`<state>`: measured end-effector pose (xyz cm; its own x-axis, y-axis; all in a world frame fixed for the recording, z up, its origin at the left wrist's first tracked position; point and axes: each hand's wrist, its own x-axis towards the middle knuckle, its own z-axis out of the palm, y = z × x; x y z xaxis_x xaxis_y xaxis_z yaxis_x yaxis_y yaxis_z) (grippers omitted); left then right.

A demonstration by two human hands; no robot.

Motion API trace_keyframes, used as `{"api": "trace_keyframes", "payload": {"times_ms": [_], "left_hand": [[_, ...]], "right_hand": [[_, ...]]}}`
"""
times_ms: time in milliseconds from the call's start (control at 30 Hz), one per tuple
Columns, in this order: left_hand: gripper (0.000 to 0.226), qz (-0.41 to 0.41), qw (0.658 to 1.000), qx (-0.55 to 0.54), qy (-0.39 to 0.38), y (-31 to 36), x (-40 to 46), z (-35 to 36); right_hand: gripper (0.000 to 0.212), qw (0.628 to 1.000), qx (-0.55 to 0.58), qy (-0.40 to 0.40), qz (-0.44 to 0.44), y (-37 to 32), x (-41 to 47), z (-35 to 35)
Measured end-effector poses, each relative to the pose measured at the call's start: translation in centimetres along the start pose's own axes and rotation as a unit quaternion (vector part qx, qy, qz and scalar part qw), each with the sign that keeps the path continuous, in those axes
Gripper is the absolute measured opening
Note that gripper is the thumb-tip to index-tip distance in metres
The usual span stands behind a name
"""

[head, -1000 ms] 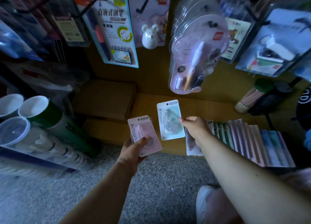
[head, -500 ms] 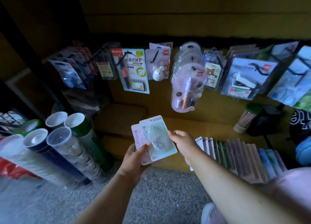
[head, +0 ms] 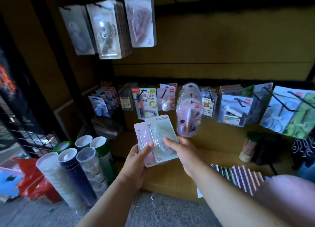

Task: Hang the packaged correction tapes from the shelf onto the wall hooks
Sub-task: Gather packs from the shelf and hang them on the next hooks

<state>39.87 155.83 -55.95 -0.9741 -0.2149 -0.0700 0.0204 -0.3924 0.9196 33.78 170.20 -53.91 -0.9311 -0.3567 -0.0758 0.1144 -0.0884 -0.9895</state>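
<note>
Packets now sit stacked in the left hand (head: 136, 165): the pale green correction tape packet (head: 163, 138) lies over the pink correction tape packet (head: 142, 141), where a second ago the pink one was held alone and the other was lifted apart from it by the right hand (head: 184, 151). The left thumb presses across the front of the stack while the fingers curl behind it; the right hand pinches the green packet's lower right edge, squaring it against the pink one. So both hands are together, clamped on the same small stack, held in the air above the shelf (head: 213, 141) and below the lower row of wall hooks (head: 289, 102). The view has also tipped up from the shelf towards the wall, and an upper row of hanging packets (head: 105, 29) has come into sight; I judge this means picking up is done for now and a hook is being sought.

More packets (head: 242, 175) stand in a row on the shelf at the right, partly cut off by the right forearm and a pale pink shape at the frame's corner. Whether the held packets' hang holes are clear cannot be made out in the dim light. Which hook is free is hard to tell, since every one I can see carries goods. Printing on the packets is too blurred to read
</note>
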Motion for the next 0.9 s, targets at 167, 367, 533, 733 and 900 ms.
{"api": "trace_keyframes", "payload": {"times_ms": [167, 367, 533, 733, 900], "left_hand": [[0.056, 0.030, 0.999, -0.011, -0.038, 3.2, -0.9, 1.6], [0.071, 0.009, 0.991, -0.118, -0.060, 4.8, -1.9, 3.7], [0.056, -0.012, 0.976, -0.188, -0.106, 6.3, -2.6, 5.8], [0.053, 0.036, 0.972, -0.215, -0.084, 8.5, -2.0, 7.6], [0.053, 0.067, 0.971, -0.216, -0.072, 11.4, -1.1, 8.6]], "right_hand": [[0.007, 0.997, 0.052, 0.001, -0.057, -3.5, -1.0, 0.0], [0.015, 0.993, 0.062, 0.025, -0.094, -5.5, -2.3, 0.1], [0.019, 0.991, 0.057, 0.038, -0.112, -6.9, -2.9, -0.1], [0.013, 0.990, 0.053, 0.048, -0.125, -9.4, -2.4, -0.7], [0.012, 0.986, 0.074, 0.046, -0.143, -13.3, -1.0, -0.6]]}}
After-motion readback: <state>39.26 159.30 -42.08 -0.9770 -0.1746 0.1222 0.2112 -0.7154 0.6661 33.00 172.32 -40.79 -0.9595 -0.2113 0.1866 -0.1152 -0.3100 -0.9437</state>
